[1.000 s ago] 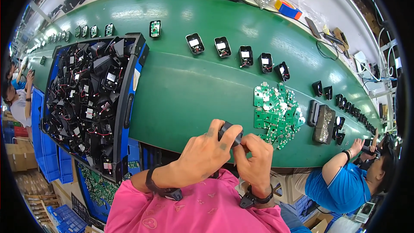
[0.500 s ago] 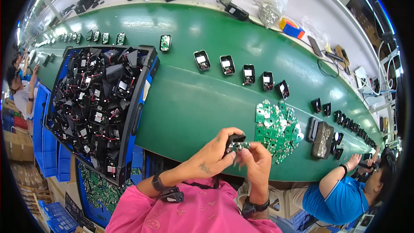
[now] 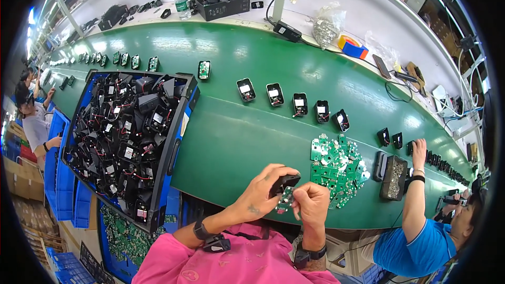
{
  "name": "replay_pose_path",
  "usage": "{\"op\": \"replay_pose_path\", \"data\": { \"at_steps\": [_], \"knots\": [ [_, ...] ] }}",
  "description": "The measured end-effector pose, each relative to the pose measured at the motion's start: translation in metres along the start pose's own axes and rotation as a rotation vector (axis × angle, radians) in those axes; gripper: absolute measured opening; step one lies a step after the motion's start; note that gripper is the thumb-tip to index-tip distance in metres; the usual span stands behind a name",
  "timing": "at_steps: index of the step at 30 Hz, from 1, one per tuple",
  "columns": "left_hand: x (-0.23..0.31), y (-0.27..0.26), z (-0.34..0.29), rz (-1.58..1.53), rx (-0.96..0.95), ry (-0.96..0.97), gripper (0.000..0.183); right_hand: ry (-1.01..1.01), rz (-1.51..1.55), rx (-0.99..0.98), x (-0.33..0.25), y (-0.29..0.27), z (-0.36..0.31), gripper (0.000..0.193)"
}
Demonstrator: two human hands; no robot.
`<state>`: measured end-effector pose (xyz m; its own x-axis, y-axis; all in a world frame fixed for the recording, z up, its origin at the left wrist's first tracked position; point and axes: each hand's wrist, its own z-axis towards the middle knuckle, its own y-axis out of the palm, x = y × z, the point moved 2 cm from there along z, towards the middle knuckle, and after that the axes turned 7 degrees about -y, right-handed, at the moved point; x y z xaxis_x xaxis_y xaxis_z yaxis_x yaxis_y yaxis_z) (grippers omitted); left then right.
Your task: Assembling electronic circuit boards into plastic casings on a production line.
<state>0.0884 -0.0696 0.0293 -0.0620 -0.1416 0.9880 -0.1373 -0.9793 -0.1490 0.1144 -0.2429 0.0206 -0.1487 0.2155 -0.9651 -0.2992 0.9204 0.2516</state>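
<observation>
Above the table's near edge, my left hand (image 3: 262,192) is closed around a black plastic housing (image 3: 284,183), tilted in its grip. A small green circuit board (image 3: 285,200) stands at the housing's opening, and my right hand (image 3: 311,200) pinches the board's right edge between thumb and fingers. Whether a wire joins board and housing is hidden by the fingers. Just right of my hands lies a pile of green circuit boards (image 3: 336,171). Beyond it, open black housings (image 3: 300,104) with white blocks inside stand in a row.
A large black tray (image 3: 181,121) heaped with housings and red wires stands at left. One housing with a board fitted (image 3: 204,70) sits behind it. At right are a box of small metal parts (image 3: 392,179) and a co-worker's arm (image 3: 417,200) over the table.
The circuit board has tipped out from the housing and now shows its face, with my right hand on its edge. The co-worker at right has reached forward to the far row of housings.
</observation>
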Motion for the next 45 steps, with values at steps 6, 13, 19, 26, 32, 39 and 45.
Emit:
{"op": "replay_pose_path", "data": {
  "at_steps": [6, 13, 19, 26, 32, 39, 45],
  "knots": [
    [0.004, -0.001, -0.001, 0.138, 0.215, 0.069, 0.062, -0.126, -0.13, 0.01, -0.006, 0.016, -0.005, 0.016],
    [-0.002, -0.001, -0.005, 0.154, 0.224, 0.135, 0.068, -0.042, -0.367, 0.019, -0.014, 0.019, 0.005, 0.02],
    [0.002, -0.018, -0.008, -0.183, -0.028, -0.061, 0.057, -0.11, -0.437, 0.037, -0.008, 0.019, 0.012, 0.02],
    [-0.008, -0.017, -0.007, -0.214, 0.057, -0.194, 0.041, -0.148, -0.674, 0.067, -0.009, 0.031, 0.014, 0.025],
    [-0.011, -0.016, -0.005, -0.298, 0.049, -0.254, 0.039, -0.242, -0.662, 0.094, -0.004, 0.033, 0.014, 0.026],
    [-0.019, -0.011, -0.006, -0.355, 0.059, -0.213, 0.039, -0.206, -0.57, 0.108, 0.003, 0.033, 0.017, 0.017],
    [-0.022, -0.008, -0.004, -0.476, 0.04, -0.285, 0.038, -0.203, -0.434, 0.087, 0.006, 0.036, 0.015, 0.03]
  ]
}}
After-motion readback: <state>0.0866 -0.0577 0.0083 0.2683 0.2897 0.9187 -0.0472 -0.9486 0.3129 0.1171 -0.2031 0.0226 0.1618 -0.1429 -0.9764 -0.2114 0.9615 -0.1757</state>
